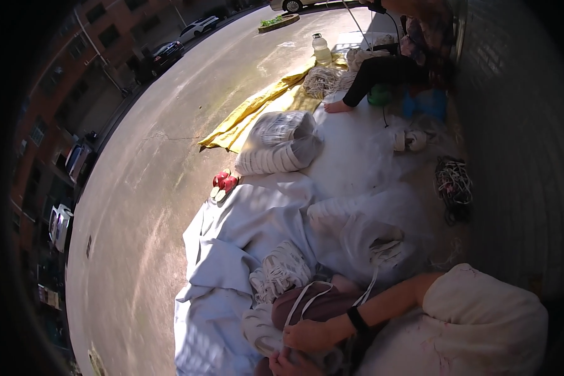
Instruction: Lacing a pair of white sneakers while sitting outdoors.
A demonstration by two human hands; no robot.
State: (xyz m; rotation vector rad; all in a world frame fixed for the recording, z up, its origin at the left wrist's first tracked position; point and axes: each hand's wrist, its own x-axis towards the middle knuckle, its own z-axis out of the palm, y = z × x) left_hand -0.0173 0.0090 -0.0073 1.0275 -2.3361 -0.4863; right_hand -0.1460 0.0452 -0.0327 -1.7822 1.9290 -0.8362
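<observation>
My right hand [308,336], with a black band [358,319] at its wrist, is closed on a narrow white strap [302,293] that loops up over my knee. Just below it, my left hand [287,363] is partly cut off by the lower edge; its fingers are curled together, and what they pinch is hard to make out. A coil of white strapping [259,331] lies against both hands. Beyond my knee in brown trousers [297,305] rests a tangled bundle of white straps [282,272]. Another strap runs up toward an opened clear plastic bag [382,216].
A pale blue sheet [232,225] covers the ground. On it stands a plastic-wrapped bundle of white coils [279,141]; red slippers [222,183] lie beside it. Dark tangled cords [453,188] sit by the wall. Farther off, another person's leg [382,72] stretches near a yellow sheet [257,113].
</observation>
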